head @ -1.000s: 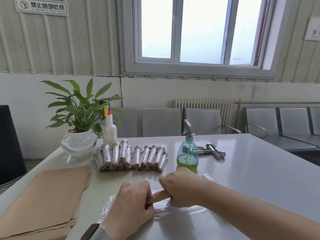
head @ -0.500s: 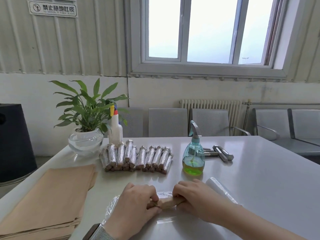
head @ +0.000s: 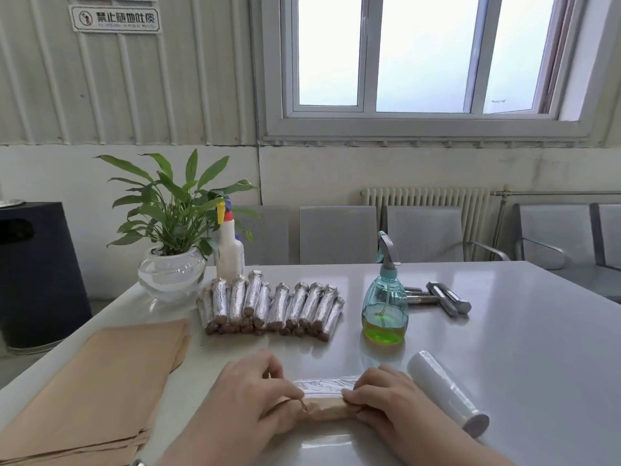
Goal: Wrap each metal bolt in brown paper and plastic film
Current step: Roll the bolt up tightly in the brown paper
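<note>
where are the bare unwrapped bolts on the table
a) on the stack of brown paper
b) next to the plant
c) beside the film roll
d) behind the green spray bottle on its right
d: the bare bolts lie just behind and right of the spray bottle, far from the plant.

You are looking toward a big window (head: 420,55), and bright daylight pours in from it. The glass looks washed out, almost white. The light bounces off the shiny table (head: 504,331), so you see pale glare there. Shadows are soft and small. The picture is a little fuzzy all over. Near the edges, straight lines bend and lean.
</note>
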